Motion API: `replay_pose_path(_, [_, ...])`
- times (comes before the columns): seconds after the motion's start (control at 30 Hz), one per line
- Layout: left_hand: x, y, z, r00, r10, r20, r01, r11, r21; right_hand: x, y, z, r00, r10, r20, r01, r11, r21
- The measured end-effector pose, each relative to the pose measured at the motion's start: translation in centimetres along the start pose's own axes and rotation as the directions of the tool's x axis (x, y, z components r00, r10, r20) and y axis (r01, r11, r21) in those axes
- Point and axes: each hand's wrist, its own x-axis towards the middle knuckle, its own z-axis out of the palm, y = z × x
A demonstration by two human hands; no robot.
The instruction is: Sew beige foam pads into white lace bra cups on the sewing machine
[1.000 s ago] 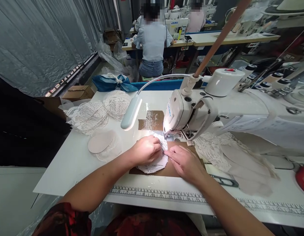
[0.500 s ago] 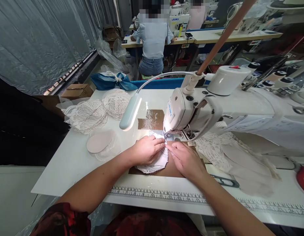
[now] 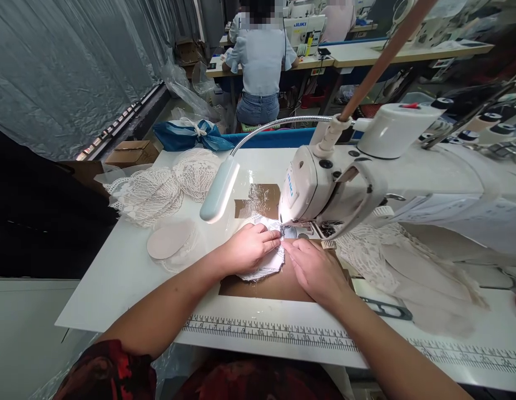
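Note:
A white lace piece (image 3: 264,269) lies under the needle area of the white sewing machine (image 3: 302,180), on brown board taped to the table. My left hand (image 3: 250,249) rests flat on this piece, its fingers stretched toward the presser foot. My right hand (image 3: 314,268) lies at the right edge of the piece, index finger extended to the fabric near the needle; its other fingers are partly curled beneath. The fingertips of both hands nearly meet just in front of the foot.
Lace pieces (image 3: 147,194) and a beige oval pad (image 3: 169,240) lie at the left. A lamp (image 3: 220,189) hangs over the table. More lace (image 3: 366,255) sits right of the machine. A ruler strip (image 3: 262,332) runs along the front edge. A person (image 3: 260,64) sits ahead.
The lace piece has moved forward under the machine and turned somewhat, with less of it showing near me. Both hands stay close to the needle. The view has shifted slightly.

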Motion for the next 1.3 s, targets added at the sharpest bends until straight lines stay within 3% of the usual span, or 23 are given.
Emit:
replay_pose_path(0.3, [0.0,-0.2,0.6,0.999,0.008,-0.054,-0.011,0.998,-0.058,-0.1,0.0,-0.1,0.999,0.017,0.028,-0.017,1.000,0.018])
replay_pose_path(0.47, [0.1,-0.3,0.7,0.996,0.016,-0.091,-0.025,0.995,-0.100,-0.1,0.3,0.1,1.000,-0.028,-0.015,0.028,0.999,0.033])
replay_pose_path(0.97, [0.1,-0.4,0.2,0.982,-0.127,-0.143,0.118,0.991,-0.068,0.4,0.5,0.2,1.000,0.004,-0.003,-0.004,0.999,0.033])
replay_pose_path(1.2, [-0.8,-0.2,0.0,0.993,0.027,-0.119,-0.036,0.997,-0.075,0.0,0.7,0.1,0.993,0.097,-0.069,-0.082,0.979,0.184])
replay_pose_path(1.3, [-0.8,-0.2,0.0,0.989,0.073,-0.129,-0.085,0.992,-0.095,0.0,0.5,-0.1,0.997,0.043,-0.057,-0.033,0.985,0.168])
